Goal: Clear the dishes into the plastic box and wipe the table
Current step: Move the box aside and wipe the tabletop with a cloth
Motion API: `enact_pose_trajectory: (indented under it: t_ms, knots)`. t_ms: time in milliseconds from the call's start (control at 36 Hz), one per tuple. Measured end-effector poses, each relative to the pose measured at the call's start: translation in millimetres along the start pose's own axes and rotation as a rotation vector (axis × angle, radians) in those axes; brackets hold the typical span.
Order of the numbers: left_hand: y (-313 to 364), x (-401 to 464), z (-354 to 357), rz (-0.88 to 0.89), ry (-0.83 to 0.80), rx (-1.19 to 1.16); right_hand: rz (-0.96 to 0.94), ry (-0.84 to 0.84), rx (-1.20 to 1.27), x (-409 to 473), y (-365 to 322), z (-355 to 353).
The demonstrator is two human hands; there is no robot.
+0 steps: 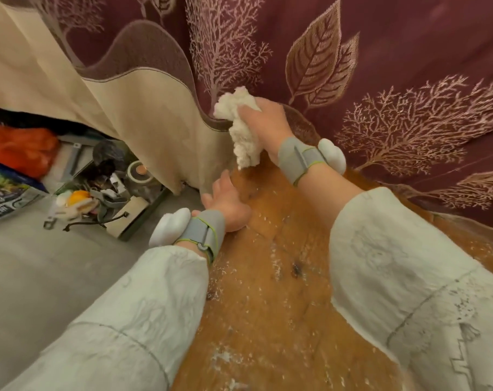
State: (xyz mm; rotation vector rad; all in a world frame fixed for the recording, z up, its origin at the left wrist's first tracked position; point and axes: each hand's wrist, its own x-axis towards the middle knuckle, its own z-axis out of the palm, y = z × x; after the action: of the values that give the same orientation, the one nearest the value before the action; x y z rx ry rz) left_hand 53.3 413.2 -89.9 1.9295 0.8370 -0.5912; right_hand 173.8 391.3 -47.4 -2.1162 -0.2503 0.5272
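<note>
Fingers [246, 110] of the right hand [263, 122] clench a crumpled white cloth [244, 134] above the far edge of the wooden desk [282, 292], which is strewn with white crumbs; left-hand fingers [220, 187] lie straight and released, palm resting on the desk's left edge. On the floor [42, 263] at left, a shallow tray [143, 215] holds assorted small clutter, beside a maroon-and-cream curtain [381, 66].

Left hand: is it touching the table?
Touching. The head view shows the left hand resting flat at the edge of the table, no gap visible.
</note>
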Motion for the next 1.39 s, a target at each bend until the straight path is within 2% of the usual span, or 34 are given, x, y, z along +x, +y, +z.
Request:
enact_pose_trajectory:
  t_ms: [194,306,389,556,667,833,972,1167,1278,1389]
  knots:
    - [1.4,-8.0,4.5,-0.048,0.082,0.065,0.094,0.182,-0.001,-33.2,38.5,-54.0]
    - [10.9,-20.6,17.0,-0.038,0.210,0.190,0.136,0.276,-0.128,-60.4,64.8,-94.2]
    - [9.2,-20.8,22.3,-0.058,0.273,0.181,0.165,0.289,-0.232,-83.3,85.1,-124.9]
    - [11.5,-22.6,22.7,-0.109,0.264,0.087,0.376,0.391,-0.435,-137.5,139.7,-178.6]
    - [9.6,-15.8,19.1,-0.133,0.252,0.074,0.509,0.430,-0.513,-170.5,167.4,-186.2]
    - [4.3,-14.7,18.9,-0.108,0.261,0.076,0.459,0.481,-0.644,-205.4,192.6,-163.7]
    - [-4.1,-16.6,13.4,-0.067,0.258,0.081,0.519,0.518,-0.634,-217.3,184.0,-130.0]
    - [-28.1,-21.3,8.2,0.077,0.202,0.039,0.340,0.441,-0.618,-187.3,148.2,-88.0]
    - [-24.6,-26.6,5.0,0.042,0.111,-0.194,0.245,0.393,-0.630,-158.8,124.6,-63.3]
    - [-17.8,-31.2,-2.6,-0.055,0.154,-0.341,0.131,0.277,-0.644,-119.7,93.3,-21.0]
